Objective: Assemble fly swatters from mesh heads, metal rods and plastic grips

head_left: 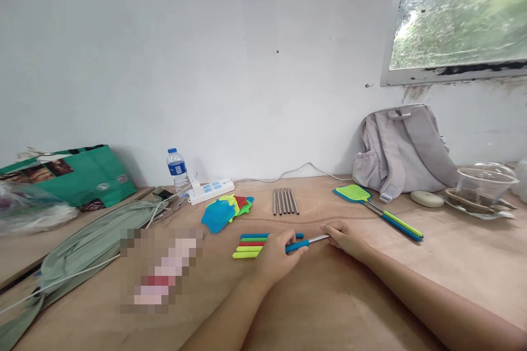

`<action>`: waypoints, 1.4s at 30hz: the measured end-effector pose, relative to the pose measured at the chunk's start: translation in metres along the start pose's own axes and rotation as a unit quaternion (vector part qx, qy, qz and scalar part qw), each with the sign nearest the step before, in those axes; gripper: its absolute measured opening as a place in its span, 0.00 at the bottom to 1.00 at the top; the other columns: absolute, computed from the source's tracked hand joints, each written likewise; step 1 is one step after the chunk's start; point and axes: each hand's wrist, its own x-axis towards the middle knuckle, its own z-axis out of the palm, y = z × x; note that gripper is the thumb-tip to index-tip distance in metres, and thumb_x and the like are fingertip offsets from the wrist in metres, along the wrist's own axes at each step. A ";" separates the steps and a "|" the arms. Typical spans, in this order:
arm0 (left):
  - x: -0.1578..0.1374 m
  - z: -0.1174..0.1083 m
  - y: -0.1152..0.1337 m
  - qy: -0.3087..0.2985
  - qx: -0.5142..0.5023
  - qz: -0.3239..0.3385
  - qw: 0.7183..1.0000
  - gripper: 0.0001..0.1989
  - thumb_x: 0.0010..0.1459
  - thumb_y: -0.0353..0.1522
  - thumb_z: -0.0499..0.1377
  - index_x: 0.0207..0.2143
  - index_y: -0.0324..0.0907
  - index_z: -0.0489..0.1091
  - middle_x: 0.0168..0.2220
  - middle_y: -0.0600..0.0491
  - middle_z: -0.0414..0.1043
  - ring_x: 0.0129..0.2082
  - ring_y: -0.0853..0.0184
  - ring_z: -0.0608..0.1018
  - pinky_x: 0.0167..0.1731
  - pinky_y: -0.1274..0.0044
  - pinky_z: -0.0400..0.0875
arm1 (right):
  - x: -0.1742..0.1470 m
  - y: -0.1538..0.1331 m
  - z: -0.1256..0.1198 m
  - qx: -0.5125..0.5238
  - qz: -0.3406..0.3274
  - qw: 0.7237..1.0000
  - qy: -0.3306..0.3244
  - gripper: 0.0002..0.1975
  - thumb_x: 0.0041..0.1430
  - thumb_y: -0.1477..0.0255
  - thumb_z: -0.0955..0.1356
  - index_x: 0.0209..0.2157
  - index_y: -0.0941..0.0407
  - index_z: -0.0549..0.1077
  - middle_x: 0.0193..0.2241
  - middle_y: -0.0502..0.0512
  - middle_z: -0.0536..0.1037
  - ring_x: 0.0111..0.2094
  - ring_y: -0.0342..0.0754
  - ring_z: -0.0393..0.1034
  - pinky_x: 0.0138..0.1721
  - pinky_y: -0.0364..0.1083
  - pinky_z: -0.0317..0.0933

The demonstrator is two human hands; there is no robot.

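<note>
We had our 2 hands apart, each clamped on part of the same piece: our left hand point(278, 258) wrapped round a blue handle point(297, 246), while our right hand point(341, 236) pinched the metal rod point(318, 238) at its right end. We held both above the near middle of the wooden table point(313, 301). Just left, partly hidden by our left hand, lay coloured handles point(251, 243). Farther off we saw a row of metal tubes point(283, 202), with swatter heads point(220, 215) to their left and 2 swatters point(393, 218) to their right.
</note>
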 end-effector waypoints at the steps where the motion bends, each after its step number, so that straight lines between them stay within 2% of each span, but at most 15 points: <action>1: 0.001 -0.001 -0.003 -0.003 0.001 -0.003 1.000 0.09 0.49 0.36 0.56 0.22 0.42 0.60 0.20 0.60 0.62 0.21 0.73 0.64 0.22 0.81 0.54 | 0.001 -0.003 -0.003 -0.035 -0.019 0.999 0.007 0.25 0.54 0.60 0.58 0.08 0.54 0.54 0.07 0.45 0.54 0.12 0.39 0.47 0.17 0.42 0.42; 4: 0.003 -0.004 -0.013 -0.007 0.017 -0.007 1.000 0.09 0.48 0.36 0.57 0.22 0.41 0.61 0.21 0.59 0.63 0.22 0.72 0.65 0.22 0.81 0.55 | -0.001 -0.015 -0.012 -0.146 -0.117 0.982 0.024 0.21 0.54 0.63 0.60 0.11 0.55 0.61 0.11 0.48 0.62 0.16 0.42 0.56 0.21 0.42 0.49; 6: 0.003 -0.004 -0.018 -0.005 0.030 -0.004 1.000 0.08 0.47 0.36 0.57 0.22 0.41 0.62 0.21 0.58 0.64 0.23 0.72 0.65 0.23 0.80 0.55 | -0.006 -0.023 -0.016 -0.219 -0.184 0.958 -0.003 0.12 0.52 0.67 0.62 0.19 0.56 0.69 0.18 0.51 0.70 0.22 0.44 0.62 0.25 0.42 0.53; 8: 0.002 -0.004 -0.019 -0.005 0.034 0.002 0.999 0.08 0.46 0.35 0.57 0.22 0.41 0.62 0.21 0.58 0.65 0.23 0.72 0.66 0.23 0.80 0.55 | -0.012 -0.029 -0.013 -0.294 -0.213 0.930 -0.055 0.06 0.50 0.72 0.63 0.27 0.55 0.71 0.24 0.53 0.73 0.27 0.46 0.65 0.30 0.43 0.54; 10: 0.001 -0.002 -0.016 -0.007 0.029 0.012 0.999 0.07 0.47 0.34 0.56 0.22 0.41 0.62 0.21 0.58 0.64 0.23 0.72 0.66 0.23 0.80 0.55 | -0.016 -0.033 -0.004 -0.363 -0.190 0.908 -0.084 0.07 0.48 0.75 0.62 0.30 0.56 0.69 0.28 0.54 0.74 0.29 0.47 0.65 0.30 0.43 0.53; 13: -0.001 0.003 -0.008 -0.006 0.016 0.027 0.999 0.06 0.48 0.32 0.55 0.22 0.41 0.60 0.21 0.59 0.64 0.22 0.73 0.65 0.23 0.81 0.55 | -0.020 -0.032 0.013 -0.432 -0.111 0.892 -0.074 0.07 0.49 0.76 0.61 0.31 0.57 0.67 0.29 0.56 0.74 0.29 0.48 0.66 0.28 0.42 0.52; 18: -0.007 0.019 0.002 0.007 0.027 0.025 0.999 0.08 0.48 0.32 0.55 0.21 0.42 0.57 0.20 0.59 0.62 0.22 0.73 0.65 0.22 0.81 0.52 | -0.017 -0.025 0.025 -0.493 -0.037 0.864 -0.096 0.09 0.51 0.75 0.60 0.26 0.58 0.70 0.28 0.58 0.76 0.29 0.49 0.68 0.26 0.43 0.49; 27: -0.013 0.024 0.012 0.007 0.083 0.020 0.996 0.09 0.51 0.35 0.53 0.22 0.42 0.57 0.22 0.57 0.65 0.24 0.70 0.68 0.22 0.80 0.51 | -0.018 -0.020 0.024 -0.463 -0.052 0.879 -0.103 0.09 0.48 0.76 0.62 0.24 0.55 0.73 0.24 0.54 0.76 0.27 0.46 0.68 0.25 0.42 0.47; 42: -0.013 0.024 0.014 -0.008 0.105 0.029 0.994 0.06 0.51 0.33 0.54 0.23 0.43 0.60 0.23 0.57 0.67 0.24 0.70 0.68 0.22 0.79 0.51 | -0.021 -0.024 0.030 -0.460 -0.050 0.881 -0.100 0.08 0.50 0.72 0.62 0.24 0.56 0.72 0.26 0.55 0.77 0.27 0.47 0.68 0.25 0.43 0.47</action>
